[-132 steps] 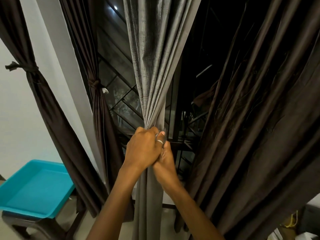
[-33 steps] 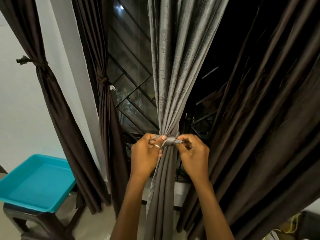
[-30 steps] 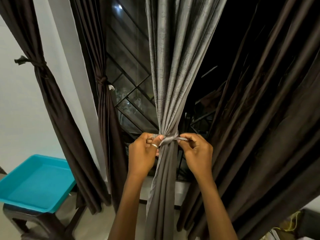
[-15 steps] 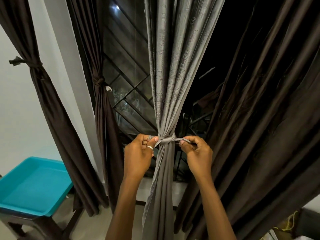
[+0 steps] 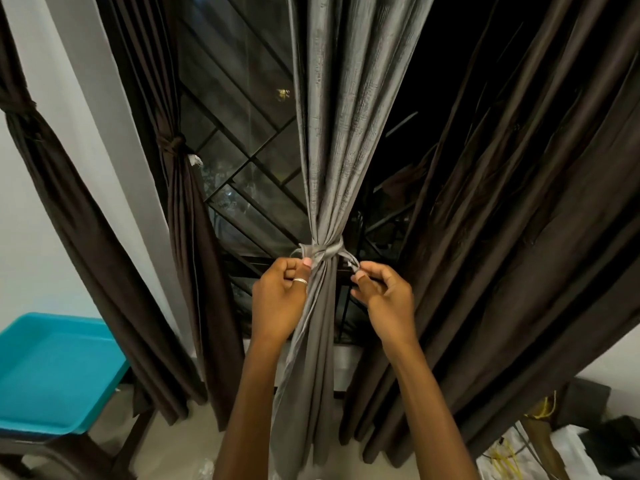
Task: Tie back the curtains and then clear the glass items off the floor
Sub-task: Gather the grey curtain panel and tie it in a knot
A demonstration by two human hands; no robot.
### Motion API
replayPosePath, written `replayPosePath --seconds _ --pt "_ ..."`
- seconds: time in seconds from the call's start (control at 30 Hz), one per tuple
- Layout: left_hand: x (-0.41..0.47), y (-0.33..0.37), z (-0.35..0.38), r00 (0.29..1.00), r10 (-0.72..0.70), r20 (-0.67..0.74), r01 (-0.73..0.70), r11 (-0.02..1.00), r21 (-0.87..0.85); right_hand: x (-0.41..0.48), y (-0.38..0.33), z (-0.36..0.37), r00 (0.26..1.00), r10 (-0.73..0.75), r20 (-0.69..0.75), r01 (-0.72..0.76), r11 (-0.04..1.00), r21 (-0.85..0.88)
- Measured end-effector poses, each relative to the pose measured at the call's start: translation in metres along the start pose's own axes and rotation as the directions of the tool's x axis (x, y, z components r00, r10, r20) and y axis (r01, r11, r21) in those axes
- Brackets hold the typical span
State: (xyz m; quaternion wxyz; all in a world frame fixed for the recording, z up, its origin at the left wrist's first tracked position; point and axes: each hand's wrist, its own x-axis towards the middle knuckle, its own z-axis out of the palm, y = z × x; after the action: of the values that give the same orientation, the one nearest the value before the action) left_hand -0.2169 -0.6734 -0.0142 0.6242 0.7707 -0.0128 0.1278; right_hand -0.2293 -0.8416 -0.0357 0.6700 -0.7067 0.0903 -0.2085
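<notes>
A grey curtain [image 5: 332, 133] hangs in the middle of the view, gathered into a narrow bunch at about half its height by a grey tie [image 5: 323, 251] wound round it. The left hand [image 5: 277, 299], a ring [image 5: 300, 280] on one finger, is just left of the bunch and touching the cloth. Its grip is clenched on the tie's left end, pinched between thumb and curled fingers. The right hand [image 5: 384, 299] is just right of the bunch, apart from the cloth, and its grip pinches the tie's right end, a short loop that runs from the band down to the thumb and forefinger. Below the tie the curtain falls loose between the two forearms to the floor [image 5: 173, 452]. Behind it is a dark window grille [image 5: 249, 168]. Left of it hang two brown curtains, each knotted at its middle: one beside the grille [image 5: 180, 202], one at the far left against the white wall [image 5: 52, 174]. A third brown curtain [image 5: 519, 237] hangs untied at the right. A teal tray [image 5: 52, 368] sits on a dark stool [image 5: 52, 448] at lower left. Something pale lies on the floor at the bottom edge [image 5: 204, 469] — too cut off to tell what. Yellow cord [image 5: 505, 459] lies at lower right.
</notes>
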Motion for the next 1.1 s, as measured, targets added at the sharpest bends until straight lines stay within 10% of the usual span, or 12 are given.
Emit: replayPosePath --seconds 0.6,1.1 --pt "-0.009 -0.027 0.061 0.948 -0.061 0.312 0.067 0.998 -0.010 -0.042 0.030 -0.051 0.969 0.099 -0.225 -0.136 0.979 -0.155" --pt "-0.033 0.037 0.129 0.994 0.011 0.110 -0.004 0.998 -0.066 0.014 0.001 -0.111 0.957 -0.096 -0.275 0.003 0.947 -0.320"
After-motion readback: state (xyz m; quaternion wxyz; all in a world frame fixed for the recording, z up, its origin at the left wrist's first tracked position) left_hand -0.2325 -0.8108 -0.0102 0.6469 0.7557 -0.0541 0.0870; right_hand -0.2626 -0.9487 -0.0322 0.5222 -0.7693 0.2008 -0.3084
